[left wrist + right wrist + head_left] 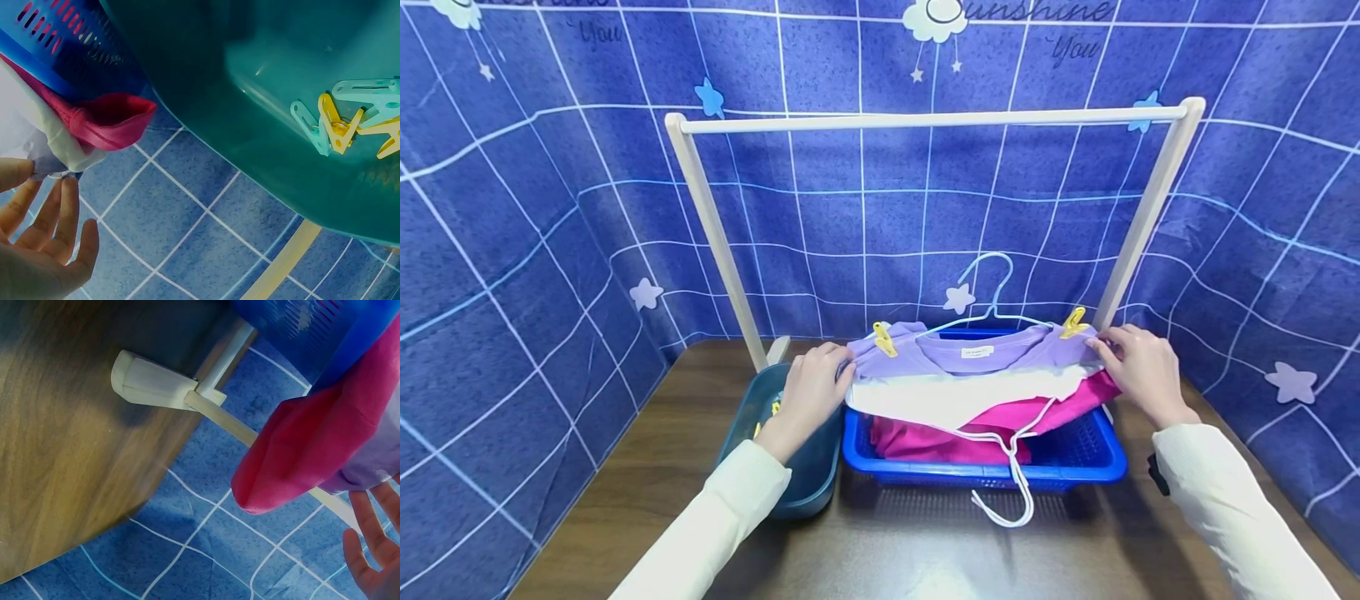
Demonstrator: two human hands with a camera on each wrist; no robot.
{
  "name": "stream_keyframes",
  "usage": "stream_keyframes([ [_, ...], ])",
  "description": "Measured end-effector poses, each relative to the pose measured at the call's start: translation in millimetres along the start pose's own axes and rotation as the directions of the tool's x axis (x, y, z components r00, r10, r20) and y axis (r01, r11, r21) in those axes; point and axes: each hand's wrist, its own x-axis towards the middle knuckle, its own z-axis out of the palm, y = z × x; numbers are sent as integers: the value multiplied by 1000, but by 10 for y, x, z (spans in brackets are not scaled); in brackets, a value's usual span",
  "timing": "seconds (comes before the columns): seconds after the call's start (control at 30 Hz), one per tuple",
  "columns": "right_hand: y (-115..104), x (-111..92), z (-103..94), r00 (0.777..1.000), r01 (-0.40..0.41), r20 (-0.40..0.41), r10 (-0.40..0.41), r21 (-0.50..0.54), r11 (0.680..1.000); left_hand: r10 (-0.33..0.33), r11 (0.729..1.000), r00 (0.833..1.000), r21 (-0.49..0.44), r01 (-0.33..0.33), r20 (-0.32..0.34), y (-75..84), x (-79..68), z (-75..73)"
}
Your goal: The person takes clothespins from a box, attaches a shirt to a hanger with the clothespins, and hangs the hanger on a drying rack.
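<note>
A purple top [985, 362] with white fabric [925, 398] below it lies over the blue basket [985, 473]. A light blue hanger [998, 292] is in its neckline, hook upward. One yellow clothespin [883, 340] clips the left shoulder, another yellow clothespin [1074, 323] the right. My left hand [808, 387] pinches the purple fabric at the left end between thumb and fingers [65, 209]. At the opposite end my right hand [1142, 371] pinches the other purple edge. Pink cloth [917, 442] shows beneath, with a white hanger [1018, 483] dangling over the basket's front rim.
A dark green bin [808, 500] stands left of the basket, with several yellow and teal clothespins [340, 125] inside. Behind rises a drying rack with a white top rail [925, 121] and wooden posts [1150, 217]. Blue patterned cloth [925, 225] surrounds the wooden table [647, 475].
</note>
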Motion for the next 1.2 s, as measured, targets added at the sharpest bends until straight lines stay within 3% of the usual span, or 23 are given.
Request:
stream_keyframes([
  [0.23, 27, -22, -27, 999, 10, 53, -12, 29, 1000, -10, 998, 1000, -60, 10, 6, -19, 31, 20],
  [0.53, 36, 6, -66, 999, 23, 46, -24, 22, 999, 11, 994, 999, -108, -14, -31, -39, 136, -13],
  [0.87, 34, 126, -157, 998, 60, 11, -60, 6, 998, -15, 988, 999, -155, 9, -40, -47, 390, -122],
  [1.2, 27, 246, -254, 998, 55, 4, -55, 7, 998, -63, 990, 997, -132, 57, -42, -4, 641, -202],
])
